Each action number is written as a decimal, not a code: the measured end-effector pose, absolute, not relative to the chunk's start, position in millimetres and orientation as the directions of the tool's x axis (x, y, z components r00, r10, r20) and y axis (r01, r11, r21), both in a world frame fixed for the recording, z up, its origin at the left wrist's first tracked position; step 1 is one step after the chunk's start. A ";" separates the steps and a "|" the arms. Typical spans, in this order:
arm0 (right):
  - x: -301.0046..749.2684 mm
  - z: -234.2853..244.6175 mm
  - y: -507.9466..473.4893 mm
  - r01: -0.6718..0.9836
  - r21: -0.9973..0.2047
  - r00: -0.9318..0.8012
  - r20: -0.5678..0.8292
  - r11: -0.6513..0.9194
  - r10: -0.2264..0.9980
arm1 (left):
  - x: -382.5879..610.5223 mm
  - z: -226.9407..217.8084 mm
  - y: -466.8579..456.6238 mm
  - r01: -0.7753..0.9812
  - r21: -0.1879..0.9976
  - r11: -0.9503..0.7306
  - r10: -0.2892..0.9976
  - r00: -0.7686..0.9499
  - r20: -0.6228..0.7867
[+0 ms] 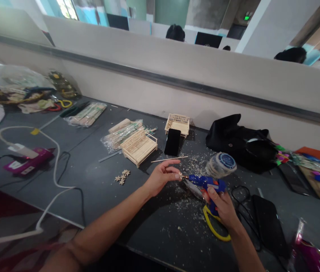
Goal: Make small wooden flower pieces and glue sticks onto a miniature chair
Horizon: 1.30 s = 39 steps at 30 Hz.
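Gripping a blue pistol-shaped tool (200, 180), the right hand (223, 204) could slip, jabbing the left hand (160, 179), seemingly pinching a pale piece (180, 176).

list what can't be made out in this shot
Head view:
- pale bit by the left hand: too small to tell its shape
- grip of the blue tool: partly hidden by the right hand
- print on the jar lid: too blurred to read
- magenta tool: cut off by the picture's edge
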State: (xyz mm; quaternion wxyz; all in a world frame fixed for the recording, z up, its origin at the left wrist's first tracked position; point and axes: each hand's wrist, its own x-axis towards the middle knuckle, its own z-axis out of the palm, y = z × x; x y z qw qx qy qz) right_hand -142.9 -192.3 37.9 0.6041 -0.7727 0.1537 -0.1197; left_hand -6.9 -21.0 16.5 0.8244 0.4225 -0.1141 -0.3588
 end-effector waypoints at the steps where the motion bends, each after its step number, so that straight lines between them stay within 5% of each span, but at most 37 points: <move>1: -142.8 38.1 -192.1 -0.091 -0.970 0.925 0.000 -0.223 -0.380 | -6.9 16.4 -20.9 0.496 0.779 0.384 -0.688 0.716 -0.117; 17: -148.1 34.6 -191.5 -0.069 -0.991 0.919 -0.018 -0.116 -0.394 | -4.2 11.9 -20.7 0.646 0.659 0.387 -0.735 0.647 -0.202; 31: -144.7 47.6 -200.4 -0.111 -0.903 0.934 0.048 -0.415 -0.355 | -0.9 8.7 -19.8 0.685 0.646 0.338 -0.741 0.617 -0.265; 39: -148.8 25.8 -201.5 -0.131 -0.940 0.815 0.079 -0.314 -0.574 | -1.8 7.6 -19.8 0.682 0.652 0.331 -0.747 0.612 -0.261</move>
